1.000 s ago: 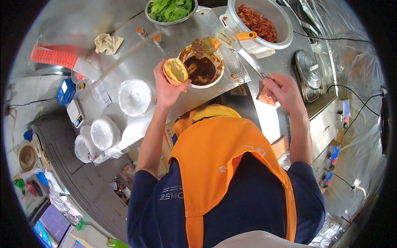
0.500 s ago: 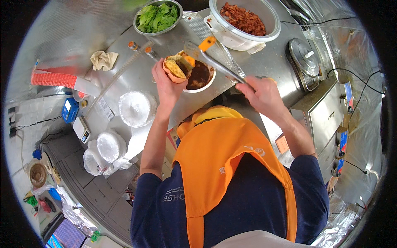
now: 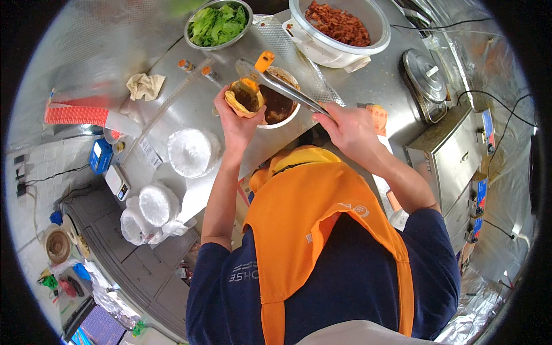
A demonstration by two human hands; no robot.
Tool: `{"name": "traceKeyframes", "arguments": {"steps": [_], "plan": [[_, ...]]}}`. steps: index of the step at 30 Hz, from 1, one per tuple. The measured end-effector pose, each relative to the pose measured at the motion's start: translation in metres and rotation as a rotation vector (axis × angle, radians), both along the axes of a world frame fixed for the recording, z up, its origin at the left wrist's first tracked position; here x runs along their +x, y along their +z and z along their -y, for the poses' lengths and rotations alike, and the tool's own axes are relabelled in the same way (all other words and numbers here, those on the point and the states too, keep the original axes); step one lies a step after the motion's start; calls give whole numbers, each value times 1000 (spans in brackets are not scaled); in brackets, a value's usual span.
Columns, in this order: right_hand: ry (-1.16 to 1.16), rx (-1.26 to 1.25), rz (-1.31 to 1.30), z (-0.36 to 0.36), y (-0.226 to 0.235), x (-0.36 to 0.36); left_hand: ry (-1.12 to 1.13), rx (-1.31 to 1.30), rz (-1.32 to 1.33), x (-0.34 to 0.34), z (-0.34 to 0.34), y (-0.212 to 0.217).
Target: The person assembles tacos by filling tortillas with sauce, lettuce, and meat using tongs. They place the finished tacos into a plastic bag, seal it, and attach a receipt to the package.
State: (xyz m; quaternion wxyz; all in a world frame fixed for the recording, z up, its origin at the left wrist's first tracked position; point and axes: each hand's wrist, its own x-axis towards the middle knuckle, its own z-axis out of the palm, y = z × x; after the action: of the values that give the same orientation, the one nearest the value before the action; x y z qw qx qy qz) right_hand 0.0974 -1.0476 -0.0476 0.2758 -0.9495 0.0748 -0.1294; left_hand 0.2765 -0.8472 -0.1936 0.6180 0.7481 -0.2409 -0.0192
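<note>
My left hand (image 3: 238,127) is closed around a yellowish bread pocket (image 3: 237,103), its opening turned upward with something dark inside. My right hand (image 3: 349,127) grips the handle end of long metal tongs (image 3: 296,93) that have orange tips. One orange tip (image 3: 249,85) is at the mouth of the bread; the other (image 3: 264,60) stands up above it. Just right of the bread is a white bowl (image 3: 294,113) of dark brown sauce, partly hidden by the tongs and the left hand.
At the back are a metal bowl (image 3: 250,26) of green lettuce and a white tub (image 3: 310,49) of reddish chopped food. A crumpled cloth (image 3: 145,86), plastic-wrapped stacks (image 3: 191,152) and a small scale (image 3: 117,182) are at left. A lidded metal container (image 3: 424,77) stands at right.
The tongs and my right hand have moved left, bringing one orange tip to the bread's opening. The bread has tilted, so its dark inside now shows more.
</note>
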Motion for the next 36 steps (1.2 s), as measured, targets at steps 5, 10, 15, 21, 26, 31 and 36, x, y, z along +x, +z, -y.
{"name": "traceKeyframes", "arguments": {"steps": [5, 10, 15, 21, 26, 31, 36], "plan": [[-73, -42, -85, 11, 17, 1, -17, -43, -145, 1, -44, -8], [170, -314, -342, 21, -104, 34, -97, -113, -358, -11, -58, -33], [104, -62, -523, -10, -107, 77, -70, -137, -256, -29, -47, -51], [-106, 616, -526, 38, -64, 42, 46, -175, -295, -33, -52, -46], [-201, 637, -347, 23, -6, 14, 102, 128, -160, -26, -33, 5], [-143, 466, -216, 0, 10, 8, 31, 218, 58, -12, -11, 23], [-162, 377, -126, 3, -4, 4, -1, 175, 106, -8, -2, 22]]}}
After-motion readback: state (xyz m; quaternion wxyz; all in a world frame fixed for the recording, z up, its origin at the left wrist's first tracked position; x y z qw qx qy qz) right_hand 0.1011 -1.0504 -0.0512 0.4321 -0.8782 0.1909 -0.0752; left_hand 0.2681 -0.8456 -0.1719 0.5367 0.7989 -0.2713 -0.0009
